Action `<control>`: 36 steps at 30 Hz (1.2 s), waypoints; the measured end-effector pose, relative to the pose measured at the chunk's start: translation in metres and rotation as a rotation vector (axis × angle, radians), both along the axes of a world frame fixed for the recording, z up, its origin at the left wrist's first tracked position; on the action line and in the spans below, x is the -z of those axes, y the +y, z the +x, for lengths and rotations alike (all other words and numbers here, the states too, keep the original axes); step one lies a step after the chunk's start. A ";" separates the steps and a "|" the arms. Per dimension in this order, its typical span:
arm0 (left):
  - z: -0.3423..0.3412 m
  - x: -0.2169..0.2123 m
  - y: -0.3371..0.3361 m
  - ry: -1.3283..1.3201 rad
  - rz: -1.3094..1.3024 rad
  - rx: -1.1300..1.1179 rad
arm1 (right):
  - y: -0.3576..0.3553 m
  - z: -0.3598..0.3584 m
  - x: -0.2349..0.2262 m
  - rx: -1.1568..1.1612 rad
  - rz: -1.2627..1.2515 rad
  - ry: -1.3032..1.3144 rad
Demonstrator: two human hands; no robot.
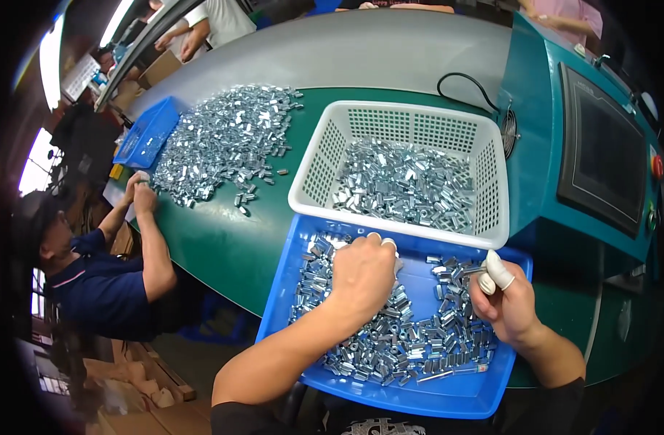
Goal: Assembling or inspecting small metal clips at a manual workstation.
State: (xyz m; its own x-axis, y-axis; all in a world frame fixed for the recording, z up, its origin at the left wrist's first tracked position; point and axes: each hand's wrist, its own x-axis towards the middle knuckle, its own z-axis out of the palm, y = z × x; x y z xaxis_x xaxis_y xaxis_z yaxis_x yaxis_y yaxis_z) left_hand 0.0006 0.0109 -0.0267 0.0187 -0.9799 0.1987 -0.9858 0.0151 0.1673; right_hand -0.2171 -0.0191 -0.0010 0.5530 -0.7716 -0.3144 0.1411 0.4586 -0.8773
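A blue tray (417, 399) full of small shiny metal sleeves (390, 344), some showing holes at their ends, lies in front of me. Over its left half, my left hand (364, 279) is closed with the fingertips curled down; whatever they grip is hidden beneath the hand. White finger covers show at its tips. At the tray's right edge, my right hand (507, 299) pinches a thin metal piece (475, 270) between thumb and finger, both in white covers. A slim metal rod (448, 374) with a coloured end lies on the sleeves near the tray's front.
A white perforated basket (303, 177) holding more sleeves stands against the tray's far side. Left of it, a large heap (227, 141) spreads over the green table beside a blue bin (149, 134). A co-worker (103, 283) sits left. A teal machine (531, 94) with a screen stands right.
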 end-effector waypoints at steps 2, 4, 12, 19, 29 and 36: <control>-0.001 0.002 -0.002 -0.012 -0.001 0.055 | 0.000 -0.002 -0.001 0.032 0.037 0.000; -0.002 -0.002 -0.001 0.002 0.009 0.080 | -0.003 -0.002 0.004 -0.037 -0.040 -0.021; -0.030 -0.031 0.012 0.983 0.090 0.216 | 0.000 0.001 0.002 0.046 -0.292 0.146; -0.026 -0.032 0.014 0.951 0.010 0.360 | 0.006 0.001 0.008 -0.021 -0.480 0.174; -0.029 -0.024 0.014 0.639 -0.346 0.601 | 0.006 0.000 0.000 -0.185 -0.280 0.169; -0.029 -0.034 0.020 1.039 0.076 0.263 | 0.002 -0.001 0.001 -0.119 -0.203 0.091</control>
State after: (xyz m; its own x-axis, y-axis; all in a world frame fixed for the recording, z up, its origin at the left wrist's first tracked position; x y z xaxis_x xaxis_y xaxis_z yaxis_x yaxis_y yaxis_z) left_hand -0.0281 0.0310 0.0073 -0.0701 -0.9868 0.1459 -0.3274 0.1609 0.9311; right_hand -0.2182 -0.0168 -0.0019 0.6203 -0.7551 -0.2124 0.0131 0.2807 -0.9597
